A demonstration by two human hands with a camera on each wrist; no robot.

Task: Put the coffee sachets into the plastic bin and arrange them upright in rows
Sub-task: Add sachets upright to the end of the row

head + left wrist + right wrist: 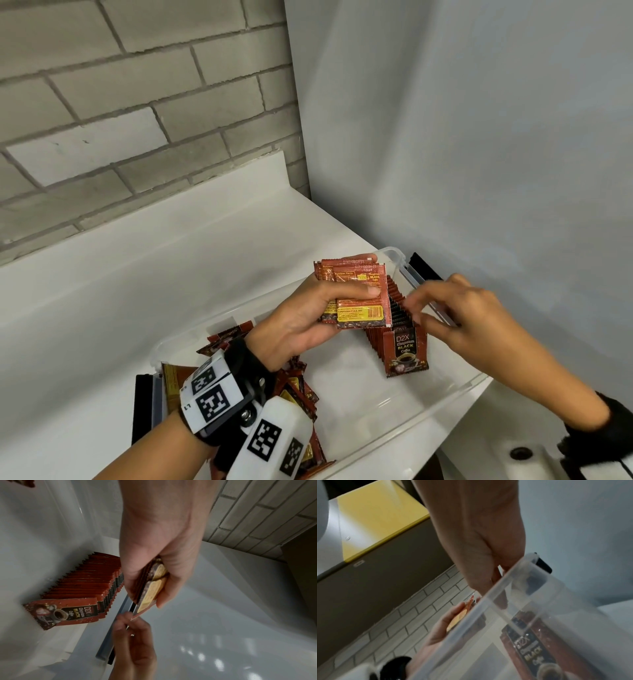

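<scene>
The person is part way through the job. One neat row of sachets [399,318] already stands upright in the clear plastic bin [394,428], against the wall at about 2 o'clock from the bin's middle. The row leans a little, and its front packet shows the name and a coffee cup.

The left hand [301,318] holds a small stack of sachets [356,294] above the bin, with the thumb pressed on the front and the fingers curled behind. The right hand [452,308] reaches in from 3 o'clock. Its fingertips [126,616] are close together at the edge of the stack, but it is too blurry to tell if they have pinched a packet yet.

The step looks like taking one packet from the stack to add to the row. The next move probably needs a gentle pull, so only one packet slides off, then a turn so it stands straight with the others.

A loose pile of sachets [298,387] lies flat and mixed up in the bin at about 8 o'clock, partly hidden under the left wrist. So there is a lot left to stand up.

The packets are thin, flat, dark red and shiny, with zigzag edges. They would likely slip and tip over easily.
</scene>
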